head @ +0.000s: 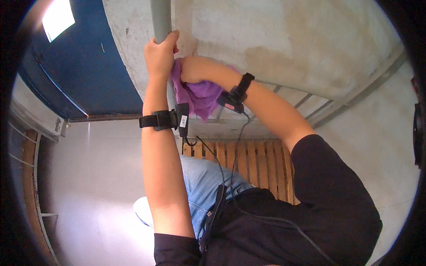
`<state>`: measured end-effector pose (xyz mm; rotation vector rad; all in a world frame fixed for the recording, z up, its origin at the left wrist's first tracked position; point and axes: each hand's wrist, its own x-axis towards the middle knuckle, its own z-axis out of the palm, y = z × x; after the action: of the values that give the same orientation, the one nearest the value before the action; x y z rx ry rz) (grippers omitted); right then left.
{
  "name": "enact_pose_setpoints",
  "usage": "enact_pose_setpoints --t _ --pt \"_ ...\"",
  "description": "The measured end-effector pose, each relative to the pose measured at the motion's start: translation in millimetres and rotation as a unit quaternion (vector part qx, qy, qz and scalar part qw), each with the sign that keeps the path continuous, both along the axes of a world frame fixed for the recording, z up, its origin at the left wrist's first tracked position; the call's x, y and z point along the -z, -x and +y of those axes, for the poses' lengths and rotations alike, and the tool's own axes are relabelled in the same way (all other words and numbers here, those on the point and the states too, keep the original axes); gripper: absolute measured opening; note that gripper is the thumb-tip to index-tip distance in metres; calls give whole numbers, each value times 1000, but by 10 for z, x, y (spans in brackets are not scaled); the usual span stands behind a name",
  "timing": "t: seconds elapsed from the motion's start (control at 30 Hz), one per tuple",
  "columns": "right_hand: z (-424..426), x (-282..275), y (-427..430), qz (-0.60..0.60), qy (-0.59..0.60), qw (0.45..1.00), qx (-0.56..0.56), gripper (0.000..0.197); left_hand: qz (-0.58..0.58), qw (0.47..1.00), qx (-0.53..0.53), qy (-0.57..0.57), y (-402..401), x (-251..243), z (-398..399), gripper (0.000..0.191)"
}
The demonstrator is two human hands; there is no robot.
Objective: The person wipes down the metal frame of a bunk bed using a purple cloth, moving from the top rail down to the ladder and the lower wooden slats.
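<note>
My left hand point(162, 55) is wrapped around an upright grey metal post point(161, 20) near the top of the view. Just right of it and slightly lower, my right hand point(189, 69) is at the post with a purple cloth point(199, 94) hanging from it. The fingers of that hand are mostly hidden behind its wrist and the cloth. Folds of cloth drop below the right forearm and touch the area beside the left wrist. Each forearm wears a black strap with a small cabled device.
A metal bed frame with bars point(304, 102) runs to the right along a stained wall point(266, 30). Wooden slats point(263, 163) lie below it. A dark blue door point(90, 63) stands at upper left, with shelving point(36, 166) at the left edge. Black cables hang across my front.
</note>
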<state>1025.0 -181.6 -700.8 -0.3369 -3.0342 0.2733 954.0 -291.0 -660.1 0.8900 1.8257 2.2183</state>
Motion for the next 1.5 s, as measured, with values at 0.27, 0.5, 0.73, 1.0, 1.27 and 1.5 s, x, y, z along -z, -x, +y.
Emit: enact_pose_setpoints --t 0.27,0.5,0.73,1.0,1.27,1.5 --pt "340 32 -299 8 39 999 -10 34 37 998 15 42 -10 -66 37 36" --pt "653 -8 -986 -3 139 990 -38 44 50 998 21 32 34 -37 -88 36" --pt "852 58 -1346 37 124 992 0 40 35 998 41 35 76 -7 -11 37" --pt "537 57 -1506 132 7 991 25 41 30 998 49 34 28 -3 -49 40" --pt "852 82 -2095 130 16 989 69 43 30 998 46 28 59 44 12 38" --pt "1153 77 -2751 151 1 983 103 47 43 997 44 35 108 58 6 37"
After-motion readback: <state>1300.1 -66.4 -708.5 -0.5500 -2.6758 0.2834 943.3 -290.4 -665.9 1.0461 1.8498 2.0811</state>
